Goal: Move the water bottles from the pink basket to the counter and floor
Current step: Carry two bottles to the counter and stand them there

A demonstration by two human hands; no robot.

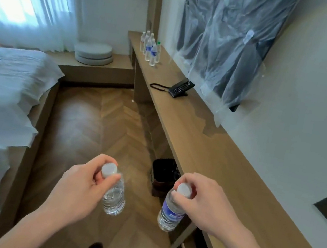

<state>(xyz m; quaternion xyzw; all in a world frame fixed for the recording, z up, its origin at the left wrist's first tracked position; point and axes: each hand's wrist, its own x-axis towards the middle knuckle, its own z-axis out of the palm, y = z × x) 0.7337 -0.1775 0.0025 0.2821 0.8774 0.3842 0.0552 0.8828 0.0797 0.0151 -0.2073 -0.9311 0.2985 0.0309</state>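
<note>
My left hand [80,185] pinches the neck of a clear water bottle [113,199] just under its white cap, and the bottle hangs over the wooden floor [97,125]. My right hand [203,202] grips a second bottle with a blue label [170,213] by its neck, beside the front edge of the long wooden counter [213,154]. Several more water bottles [151,49] stand upright in a group at the counter's far end. No pink basket shows in this view.
A black telephone [180,88] with a coiled cord sits mid-counter. A dark waste bin [164,173] stands on the floor under the counter. A bed with white sheets [2,84] fills the left. A plastic-wrapped screen [226,39] hangs on the wall.
</note>
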